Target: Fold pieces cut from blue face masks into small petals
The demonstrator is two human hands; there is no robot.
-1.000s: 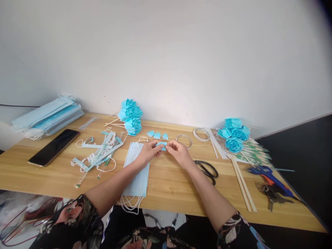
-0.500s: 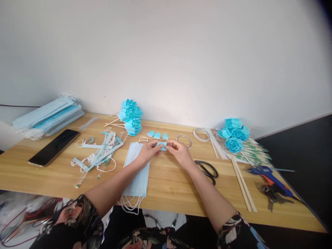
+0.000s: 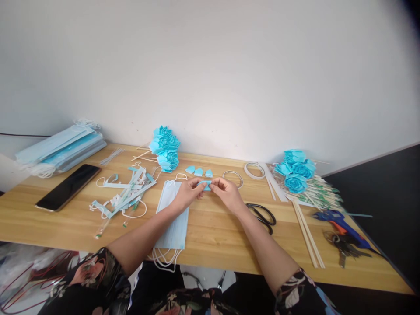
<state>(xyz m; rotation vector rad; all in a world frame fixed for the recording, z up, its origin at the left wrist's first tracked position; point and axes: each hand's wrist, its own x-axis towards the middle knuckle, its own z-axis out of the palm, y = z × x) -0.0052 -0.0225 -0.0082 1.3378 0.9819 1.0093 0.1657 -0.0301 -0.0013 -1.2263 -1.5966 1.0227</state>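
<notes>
My left hand (image 3: pixel 187 191) and my right hand (image 3: pixel 227 193) meet over the middle of the wooden table (image 3: pixel 213 232). Both pinch a small blue piece of mask fabric (image 3: pixel 205 184) between their fingertips, fingers closed on it. Under my left wrist lies a flat blue face mask (image 3: pixel 173 214) with white ear loops. Just beyond my hands sit three small folded blue petals (image 3: pixel 198 170).
Black scissors (image 3: pixel 262 214) lie right of my right hand. Blue fabric roses (image 3: pixel 166 148) and more roses on sticks (image 3: pixel 295 171) rest near the wall. A glue gun (image 3: pixel 339 225), keys, tape rings (image 3: pixel 233 177), mask scraps (image 3: pixel 126 192), a phone (image 3: pixel 68 186) and stacked masks (image 3: pixel 61 148) surround them.
My fingers have shifted slightly on the blue piece; the hands stay in the same place.
</notes>
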